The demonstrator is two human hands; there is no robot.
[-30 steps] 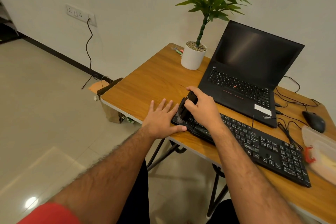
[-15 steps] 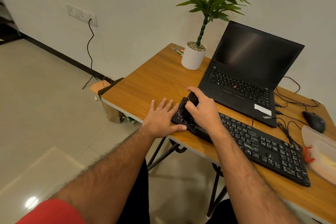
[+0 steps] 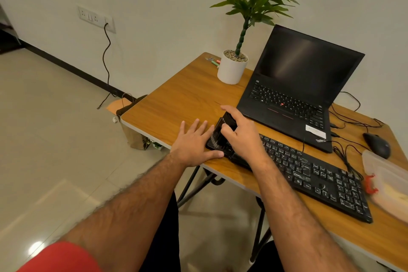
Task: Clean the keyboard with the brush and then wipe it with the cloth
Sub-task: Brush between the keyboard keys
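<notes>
A black keyboard (image 3: 309, 174) lies slantwise along the near edge of the wooden table (image 3: 183, 99). My right hand (image 3: 242, 134) grips a black brush (image 3: 223, 130) over the keyboard's left end, its bristles down on the keys there. My left hand (image 3: 194, 143) lies flat with fingers spread on the table, its thumb along the keyboard's left near corner. No cloth is plainly visible.
An open black laptop (image 3: 295, 90) stands behind the keyboard, with a potted plant (image 3: 234, 66) to its left. A black mouse (image 3: 377, 144) with cables lies at the right, next to a clear plastic container (image 3: 388, 181). A paper bag (image 3: 134, 137) stands under the table's left corner.
The brush and my right hand have shifted only slightly over the keyboard's left end. My left hand has stayed flat in place.
</notes>
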